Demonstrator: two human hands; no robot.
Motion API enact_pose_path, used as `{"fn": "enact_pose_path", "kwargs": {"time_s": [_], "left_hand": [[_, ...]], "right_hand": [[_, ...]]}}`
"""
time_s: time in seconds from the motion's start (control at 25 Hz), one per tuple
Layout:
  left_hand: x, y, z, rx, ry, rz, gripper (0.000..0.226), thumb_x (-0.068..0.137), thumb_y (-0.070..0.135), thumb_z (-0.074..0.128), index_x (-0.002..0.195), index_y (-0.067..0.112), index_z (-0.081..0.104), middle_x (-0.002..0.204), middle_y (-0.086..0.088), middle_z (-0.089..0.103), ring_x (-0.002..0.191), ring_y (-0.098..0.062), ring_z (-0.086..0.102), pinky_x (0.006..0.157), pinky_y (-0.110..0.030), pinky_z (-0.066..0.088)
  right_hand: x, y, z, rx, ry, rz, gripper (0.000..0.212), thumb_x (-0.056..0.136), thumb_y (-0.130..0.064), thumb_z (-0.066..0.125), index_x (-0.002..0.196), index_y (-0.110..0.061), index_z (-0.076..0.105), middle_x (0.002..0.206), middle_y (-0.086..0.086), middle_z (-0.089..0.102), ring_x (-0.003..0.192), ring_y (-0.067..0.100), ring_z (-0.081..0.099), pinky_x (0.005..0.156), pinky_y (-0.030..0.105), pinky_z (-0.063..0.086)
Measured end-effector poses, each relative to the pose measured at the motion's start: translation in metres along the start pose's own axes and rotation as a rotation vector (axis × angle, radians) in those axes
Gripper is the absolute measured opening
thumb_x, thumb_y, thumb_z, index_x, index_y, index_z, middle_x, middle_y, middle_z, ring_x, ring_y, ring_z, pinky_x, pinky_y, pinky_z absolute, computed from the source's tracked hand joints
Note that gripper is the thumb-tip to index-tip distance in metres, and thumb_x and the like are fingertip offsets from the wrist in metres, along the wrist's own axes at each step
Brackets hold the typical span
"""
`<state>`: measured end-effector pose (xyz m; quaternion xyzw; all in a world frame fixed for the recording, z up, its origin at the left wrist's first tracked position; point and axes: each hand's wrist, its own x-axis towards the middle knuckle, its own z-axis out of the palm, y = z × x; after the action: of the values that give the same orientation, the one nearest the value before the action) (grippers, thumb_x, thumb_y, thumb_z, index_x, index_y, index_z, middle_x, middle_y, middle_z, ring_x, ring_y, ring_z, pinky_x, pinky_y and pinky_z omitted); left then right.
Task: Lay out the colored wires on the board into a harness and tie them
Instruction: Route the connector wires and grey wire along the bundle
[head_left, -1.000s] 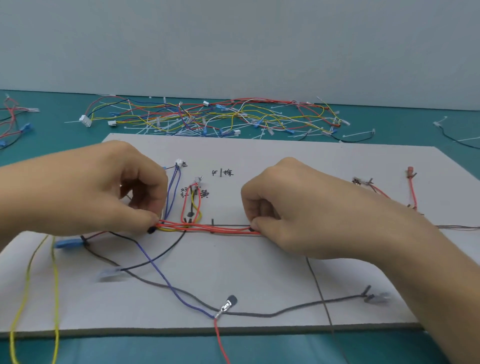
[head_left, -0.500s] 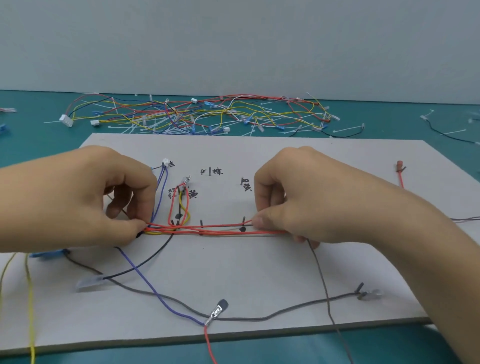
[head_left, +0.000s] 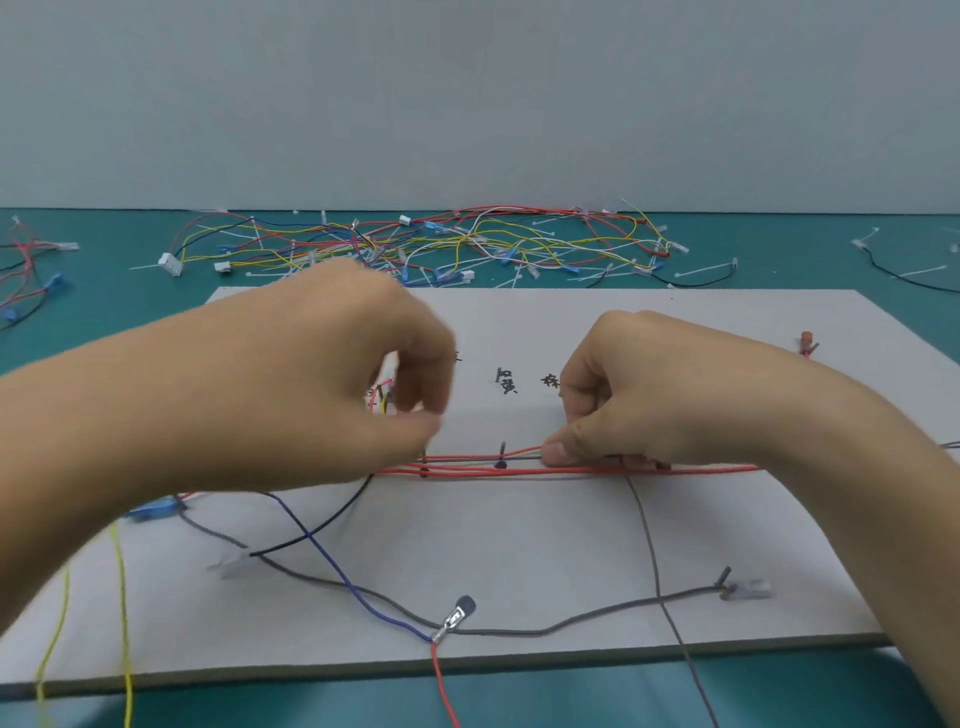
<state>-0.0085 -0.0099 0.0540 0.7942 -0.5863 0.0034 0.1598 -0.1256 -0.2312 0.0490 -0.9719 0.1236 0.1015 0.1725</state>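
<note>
Wires are spread over the board (head_left: 519, 545), a grey sheet filling the middle of the frame on a teal table (head_left: 104, 312). The left hand (head_left: 291, 384), blurred, hangs over the board's centre left with its fingers curled and thumb close to the forefinger; whether it grasps anything I cannot tell. The right hand (head_left: 649, 395) rests at centre right, its thumb and forefinger pinching the upper red wire (head_left: 519, 453). Just below that, the red wires (head_left: 519, 471) run level across the board from under the left hand to under the right wrist. A loose pile (head_left: 467, 244) of many colours lies on the table beyond the board's far edge, upper middle. A grey wire (head_left: 571, 621) sags along the near part of the board, crossed by a blue wire (head_left: 332, 561) and a black wire (head_left: 322, 530). Two yellow wires (head_left: 123, 597) drop off the near left edge. A metal terminal (head_left: 452, 621) lies at lower centre, where the blue wire ends.
</note>
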Motion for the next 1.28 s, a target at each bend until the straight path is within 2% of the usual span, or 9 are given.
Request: {"fn": "enact_pose_path", "kwargs": {"time_s": [0.08,0.16,0.28,0.48,0.6,0.76,0.92,1.08,1.28], "left_hand": [[0.012,0.010,0.007,-0.026,0.081,-0.009,0.011,0.078,0.047,0.065,0.077,0.038,0.070,0.077,0.024,0.066,0.071,0.008,0.059,0.054,-0.008,0.035],[0.016,0.014,0.023,-0.075,0.053,-0.011,0.008,0.082,0.043,0.072,0.081,0.036,0.074,0.078,0.024,0.067,0.074,0.011,0.057,0.058,-0.011,0.037],[0.012,0.011,0.039,-0.183,0.009,0.017,0.007,0.084,0.036,0.073,0.088,0.036,0.079,0.082,0.022,0.068,0.069,-0.002,0.057,0.064,-0.031,0.049],[0.012,0.002,0.047,-0.220,0.036,-0.030,0.013,0.081,0.025,0.084,0.087,0.036,0.080,0.080,0.023,0.069,0.067,-0.011,0.061,0.060,-0.023,0.047],[0.012,0.007,0.049,-0.226,0.043,-0.066,0.016,0.082,0.021,0.083,0.087,0.035,0.079,0.081,0.024,0.070,0.069,-0.011,0.062,0.064,-0.030,0.052],[0.011,0.007,0.051,-0.259,0.060,-0.086,0.015,0.083,0.020,0.082,0.086,0.034,0.079,0.081,0.022,0.071,0.069,-0.011,0.061,0.066,-0.034,0.054],[0.011,0.008,0.052,-0.272,0.064,-0.099,0.015,0.083,0.020,0.082,0.085,0.034,0.079,0.081,0.022,0.071,0.069,-0.013,0.061,0.063,-0.034,0.053],[0.011,0.009,0.051,-0.274,0.057,-0.107,0.015,0.083,0.020,0.082,0.085,0.034,0.079,0.082,0.023,0.071,0.069,-0.012,0.061,0.064,-0.034,0.053],[0.010,0.012,0.050,-0.254,0.052,-0.106,0.015,0.083,0.020,0.081,0.085,0.034,0.078,0.082,0.023,0.070,0.070,-0.010,0.061,0.063,-0.031,0.052]], "right_hand": [[0.000,0.001,-0.001,-0.018,0.009,0.015,0.044,0.072,-0.059,0.082,0.068,-0.018,0.066,0.050,-0.006,0.066,0.039,0.004,0.053,0.048,0.023,0.040],[0.002,0.002,-0.001,-0.030,0.015,0.017,0.045,0.070,-0.060,0.083,0.069,-0.019,0.065,0.052,-0.007,0.066,0.041,0.004,0.052,0.049,0.024,0.041],[0.004,0.008,0.001,-0.054,0.034,-0.018,0.036,0.074,-0.057,0.082,0.073,-0.024,0.066,0.054,-0.011,0.066,0.044,0.001,0.053,0.049,0.024,0.041],[0.005,0.017,-0.004,-0.055,-0.015,-0.081,0.019,0.084,-0.048,0.077,0.077,-0.032,0.068,0.060,-0.016,0.067,0.050,-0.003,0.055,0.051,0.023,0.040],[0.003,0.025,-0.013,0.109,-0.092,-0.148,0.008,0.090,-0.032,0.075,0.085,-0.037,0.071,0.068,-0.009,0.071,0.056,0.004,0.063,0.055,0.025,0.048],[0.002,0.038,-0.025,0.434,-0.157,-0.300,0.014,0.090,-0.007,0.075,0.092,-0.020,0.078,0.071,0.007,0.070,0.058,0.014,0.063,0.053,0.027,0.052],[0.001,0.045,-0.029,0.558,-0.226,-0.309,0.014,0.083,-0.004,0.076,0.093,-0.012,0.081,0.077,0.012,0.074,0.062,0.018,0.069,0.061,0.027,0.057],[0.008,0.044,-0.021,0.425,-0.128,-0.218,0.018,0.090,-0.001,0.072,0.084,-0.015,0.080,0.071,0.010,0.075,0.061,0.019,0.071,0.058,0.028,0.058],[0.015,0.037,-0.013,0.153,-0.002,-0.109,0.019,0.095,-0.025,0.068,0.077,-0.026,0.075,0.069,-0.006,0.075,0.056,0.008,0.067,0.054,0.024,0.051]]}}
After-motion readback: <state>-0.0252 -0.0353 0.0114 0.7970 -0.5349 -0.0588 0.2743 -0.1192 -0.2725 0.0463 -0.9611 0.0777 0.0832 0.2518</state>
